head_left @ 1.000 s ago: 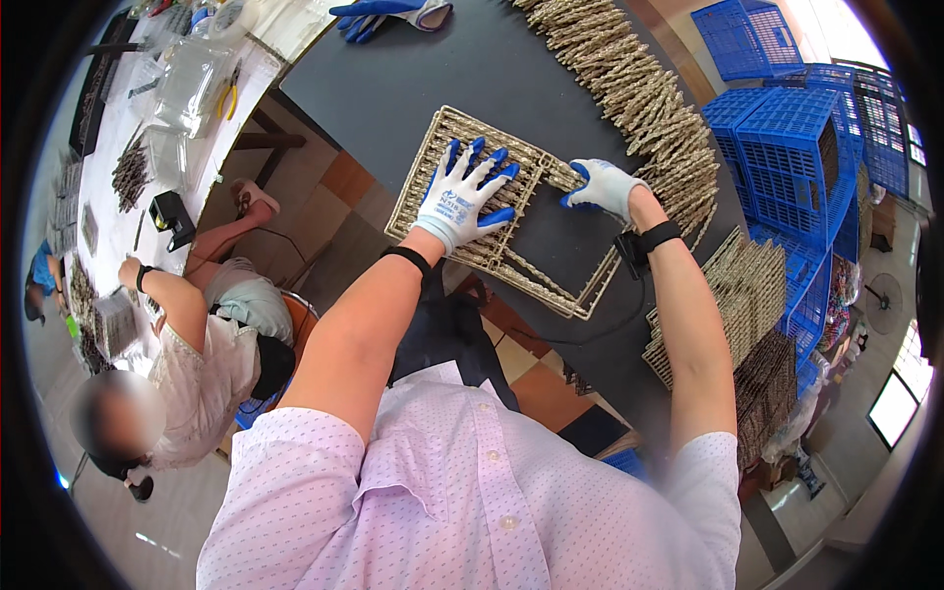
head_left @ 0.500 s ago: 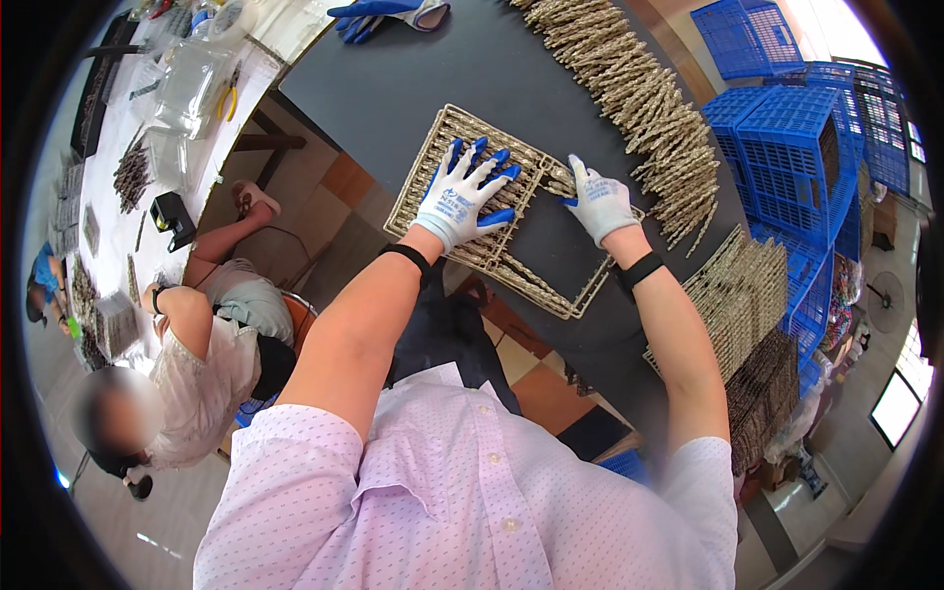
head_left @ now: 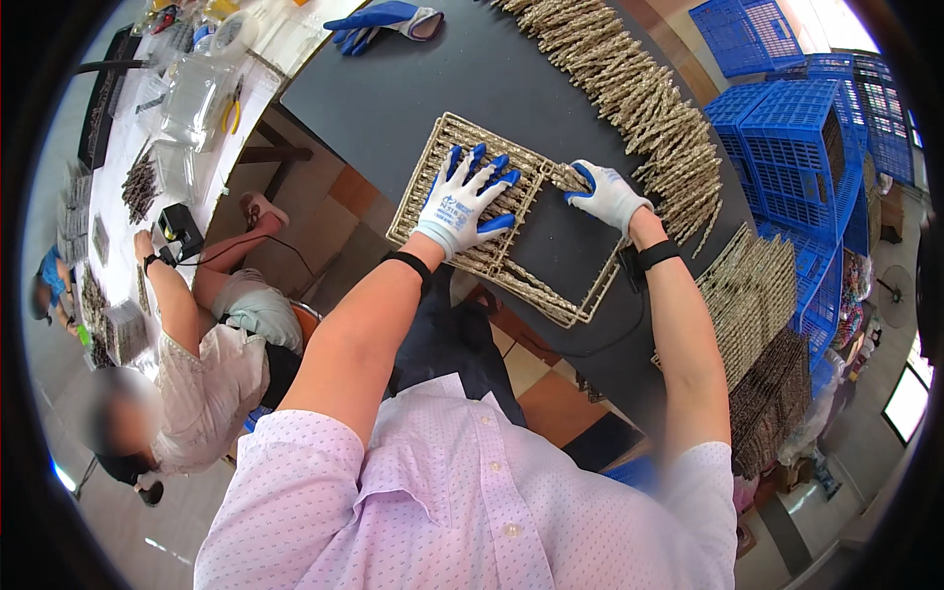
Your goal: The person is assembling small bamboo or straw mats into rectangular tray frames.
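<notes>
A rectangular beige-gold frame (head_left: 587, 312) lies on the dark table, divided into two halves. Twisted, rope-like sticks fill its left half, and one twisted stick (head_left: 536, 288) runs along the near side of the right half. My left hand (head_left: 460, 208), in a white glove with blue fingertips, is spread flat over the filled half. At the far right corner of the frame my right hand (head_left: 605, 200), gloved the same way, has its fingers curled and closed on a beige twisted stick (head_left: 564, 177). The glove hides part of that stick.
A long row of twisted sticks (head_left: 629, 98) lies beyond the frame, with more stacked bundles (head_left: 747, 295) at right. Blue plastic crates (head_left: 787, 147) stand past the table. A spare glove (head_left: 388, 22) rests at the far edge. A seated person (head_left: 211, 364) works at the white table, left.
My right hand has turned and its outstretched fingers have curled in at the frame's corner. The left hand stays spread on the sticks. The seated person's arm has shifted.
</notes>
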Tool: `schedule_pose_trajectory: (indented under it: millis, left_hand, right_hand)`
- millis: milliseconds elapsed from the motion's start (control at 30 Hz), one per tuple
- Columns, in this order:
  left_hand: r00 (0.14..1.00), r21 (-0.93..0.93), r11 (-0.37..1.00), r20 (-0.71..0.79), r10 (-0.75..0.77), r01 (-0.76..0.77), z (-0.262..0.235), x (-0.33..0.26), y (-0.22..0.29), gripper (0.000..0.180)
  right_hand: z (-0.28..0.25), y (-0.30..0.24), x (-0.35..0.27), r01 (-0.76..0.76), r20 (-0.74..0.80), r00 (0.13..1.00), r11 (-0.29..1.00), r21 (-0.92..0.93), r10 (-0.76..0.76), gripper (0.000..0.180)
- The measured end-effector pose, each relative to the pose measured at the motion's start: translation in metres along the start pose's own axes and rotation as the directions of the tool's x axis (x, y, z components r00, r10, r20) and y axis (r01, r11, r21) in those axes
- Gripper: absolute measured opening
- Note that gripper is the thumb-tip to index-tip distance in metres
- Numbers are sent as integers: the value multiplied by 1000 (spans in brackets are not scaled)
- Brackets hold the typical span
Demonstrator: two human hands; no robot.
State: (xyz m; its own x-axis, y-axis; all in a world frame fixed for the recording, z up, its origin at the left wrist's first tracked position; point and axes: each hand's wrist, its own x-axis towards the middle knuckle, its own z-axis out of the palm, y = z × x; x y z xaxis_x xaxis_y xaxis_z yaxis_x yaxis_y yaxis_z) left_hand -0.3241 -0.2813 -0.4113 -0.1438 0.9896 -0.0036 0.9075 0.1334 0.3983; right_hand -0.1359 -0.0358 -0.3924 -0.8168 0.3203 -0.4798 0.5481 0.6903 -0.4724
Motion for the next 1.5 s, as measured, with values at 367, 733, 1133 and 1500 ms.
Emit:
schedule_pose_trajectory:
  millis: [367,733,1133,1500]
  left_hand:
    - [1000,5,1000,1,-18,18,0,1,1,73]
    - [1000,14,1000,12,-27,27,1,1,1,74]
    - [999,44,999,12,-31,30,0,1,2,72]
    - [999,23,999,-3,-34,34,1,0,2,74]
  right_hand:
    - [22,-32,-9,-130,-150,987,815,-565,54,65]
    - [26,-6,-12,84,-264,940,893,-442,-218,33]
    - [14,9,-30,203,-617,776,978,43,-134,41]
    - [16,68,-99,707,-498,701,-411,575,510,25]
